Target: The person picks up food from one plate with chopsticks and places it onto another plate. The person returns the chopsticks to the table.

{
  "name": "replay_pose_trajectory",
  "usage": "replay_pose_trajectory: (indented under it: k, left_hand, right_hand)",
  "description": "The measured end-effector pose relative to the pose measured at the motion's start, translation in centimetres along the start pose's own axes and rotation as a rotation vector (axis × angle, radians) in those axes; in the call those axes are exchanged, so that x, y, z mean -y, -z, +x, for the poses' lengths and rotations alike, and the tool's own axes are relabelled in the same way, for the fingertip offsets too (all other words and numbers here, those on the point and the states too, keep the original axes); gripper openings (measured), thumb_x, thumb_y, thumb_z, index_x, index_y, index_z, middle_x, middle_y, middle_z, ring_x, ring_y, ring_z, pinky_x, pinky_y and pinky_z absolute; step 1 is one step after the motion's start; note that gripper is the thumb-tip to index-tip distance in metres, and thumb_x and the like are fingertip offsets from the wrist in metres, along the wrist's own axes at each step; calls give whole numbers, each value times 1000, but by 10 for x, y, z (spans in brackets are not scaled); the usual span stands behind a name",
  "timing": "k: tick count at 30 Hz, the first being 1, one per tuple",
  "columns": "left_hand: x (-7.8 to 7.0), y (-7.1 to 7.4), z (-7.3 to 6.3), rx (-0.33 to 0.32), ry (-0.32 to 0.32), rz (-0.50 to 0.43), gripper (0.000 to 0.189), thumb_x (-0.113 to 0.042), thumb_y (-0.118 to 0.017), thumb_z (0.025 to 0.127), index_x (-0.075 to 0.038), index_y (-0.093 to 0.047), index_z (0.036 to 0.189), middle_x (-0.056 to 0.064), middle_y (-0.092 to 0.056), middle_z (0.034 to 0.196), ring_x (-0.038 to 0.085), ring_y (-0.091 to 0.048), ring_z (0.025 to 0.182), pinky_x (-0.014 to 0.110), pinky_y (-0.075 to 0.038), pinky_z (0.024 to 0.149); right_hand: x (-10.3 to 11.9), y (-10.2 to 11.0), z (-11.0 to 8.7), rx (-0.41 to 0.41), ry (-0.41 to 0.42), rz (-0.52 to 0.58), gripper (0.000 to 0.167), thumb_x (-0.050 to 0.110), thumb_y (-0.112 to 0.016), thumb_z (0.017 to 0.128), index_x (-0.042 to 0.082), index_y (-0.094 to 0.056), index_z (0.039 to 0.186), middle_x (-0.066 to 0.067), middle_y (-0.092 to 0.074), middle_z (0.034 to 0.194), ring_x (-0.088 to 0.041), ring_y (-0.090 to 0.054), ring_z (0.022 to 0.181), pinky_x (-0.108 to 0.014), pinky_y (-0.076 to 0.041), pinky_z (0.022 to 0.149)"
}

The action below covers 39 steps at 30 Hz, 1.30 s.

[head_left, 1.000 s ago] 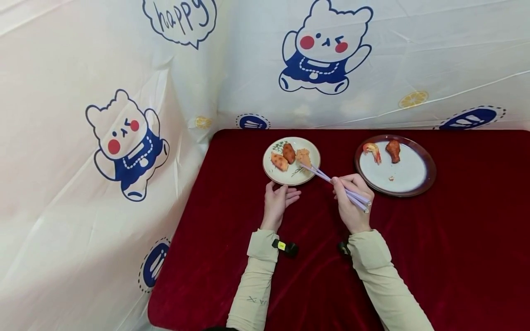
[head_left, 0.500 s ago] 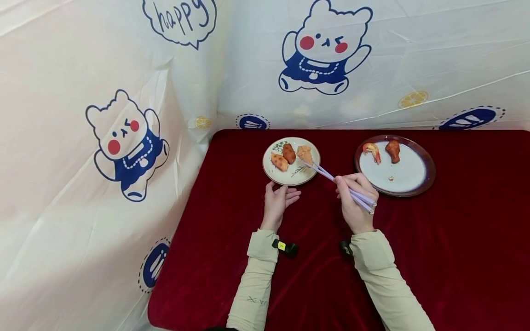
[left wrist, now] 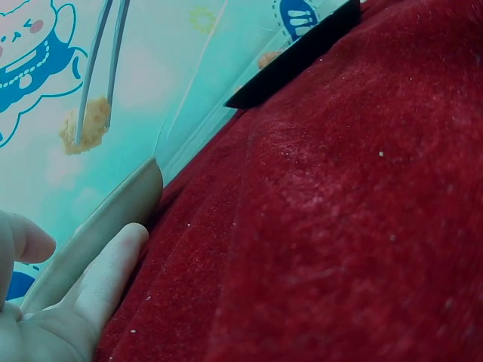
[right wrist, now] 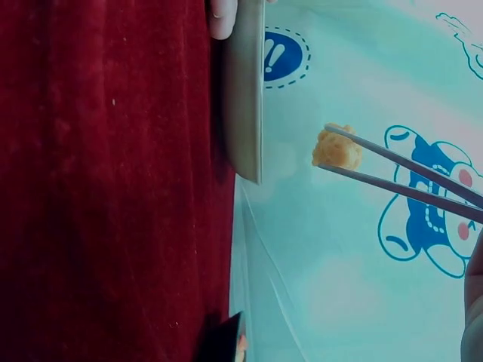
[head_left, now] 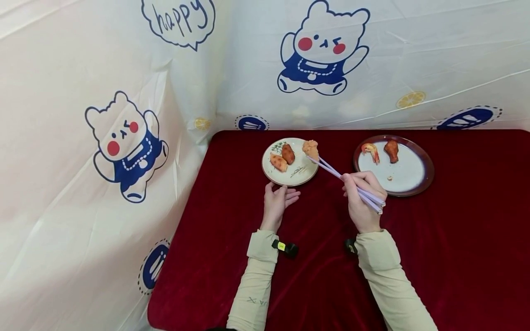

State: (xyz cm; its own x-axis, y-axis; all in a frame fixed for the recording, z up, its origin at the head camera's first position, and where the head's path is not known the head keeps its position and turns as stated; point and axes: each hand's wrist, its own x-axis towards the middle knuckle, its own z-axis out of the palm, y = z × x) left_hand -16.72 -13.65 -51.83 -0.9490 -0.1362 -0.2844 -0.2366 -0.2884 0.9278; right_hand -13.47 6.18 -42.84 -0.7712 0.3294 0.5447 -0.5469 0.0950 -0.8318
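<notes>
My right hand (head_left: 365, 200) grips a pair of pale purple chopsticks (head_left: 330, 169). Pinched between their tips is a lumpy golden piece of fried food (head_left: 310, 150), raised over the right rim of the small white plate (head_left: 295, 176). In the right wrist view this fried piece (right wrist: 339, 148) hangs clear of the plate (right wrist: 244, 98). My left hand (head_left: 276, 204) has its fingers extended at the plate's near rim; in the left wrist view a finger lies along the plate's outer side (left wrist: 124, 211). Two browned, spotted pieces (head_left: 279, 162) lie on the plate's left half.
To the right stands a larger brown-rimmed plate (head_left: 397, 181) bearing a shrimp (head_left: 371, 152), a drumstick (head_left: 391, 151) and a small crumb. Dark red cloth (head_left: 314, 276) covers the table. A printed white curtain (head_left: 248, 59) rises behind the table's back edge and on the left.
The fried piece, held in the chopsticks, has risen off the small plate's right side and moved right. My right hand has shifted right too, while the left hand stays at the rim.
</notes>
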Motion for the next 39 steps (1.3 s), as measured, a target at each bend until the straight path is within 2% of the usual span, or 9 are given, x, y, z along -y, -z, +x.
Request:
replay_pose_trajectory:
  k: [15, 28, 39]
  left_hand:
    - [0, -1, 2, -6, -1, -7, 62, -13, -48, 100, -7, -12, 150, 25, -66, 107, 26, -73, 90, 34, -61, 83]
    - [-2, -1, -1, -10, -7, 3, 61, -12, -47, 101, -5, -12, 150, 27, -65, 109, 29, -72, 92, 35, -61, 83]
    - [-2, -3, -2, -11, 2, 3, 61, -13, -48, 100, -6, -13, 150, 24, -66, 107, 27, -73, 90, 34, -61, 82]
  right_hand:
    - [-1, 14, 14, -100, 11, -17, 17, -3, -66, 87, -15, -70, 74, 7, -61, 68, -5, -55, 54, -11, -46, 49]
    - [-2, 44, 29, -238, -12, -113, 21, 1, -66, 88, -18, -69, 80, 11, -60, 72, -2, -56, 64, -11, -45, 56]
    - [-4, 63, 36, -328, -15, -114, 27, 7, -69, 87, -19, -69, 82, 10, -62, 73, 1, -57, 57, -9, -45, 52]
